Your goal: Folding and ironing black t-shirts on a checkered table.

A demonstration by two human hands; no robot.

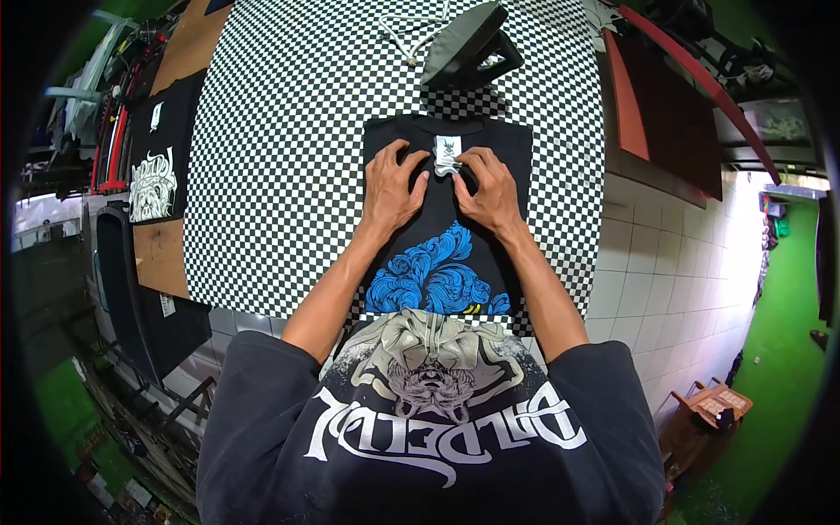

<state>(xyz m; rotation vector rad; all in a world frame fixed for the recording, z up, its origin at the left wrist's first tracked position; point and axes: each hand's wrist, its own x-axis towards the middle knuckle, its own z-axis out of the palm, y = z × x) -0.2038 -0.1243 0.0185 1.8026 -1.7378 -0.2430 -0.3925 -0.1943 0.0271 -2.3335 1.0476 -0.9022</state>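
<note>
A folded black T-shirt [426, 216] lies flat before me, its collar away from me and a blue swirling print [426, 279] on its lower half. At the neck sits a white tag [448, 149] with a dark emblem and small writing; its lower edge curls. My right hand [487, 187] has its thumb and forefinger at the tag's lower right edge, holding it there. Left of the tag, my left hand [394, 187] rests on the shirt, fingers bent and apart, with nothing in them.
A clothes iron [469, 49] stands tilted up on the black-and-white checked cloth [282, 144] beyond the collar, near a white cord [410, 49]. Another black printed T-shirt [167, 144] lies on the wooden surface [159, 259] at left. A dark red-edged board [663, 118] stands at right.
</note>
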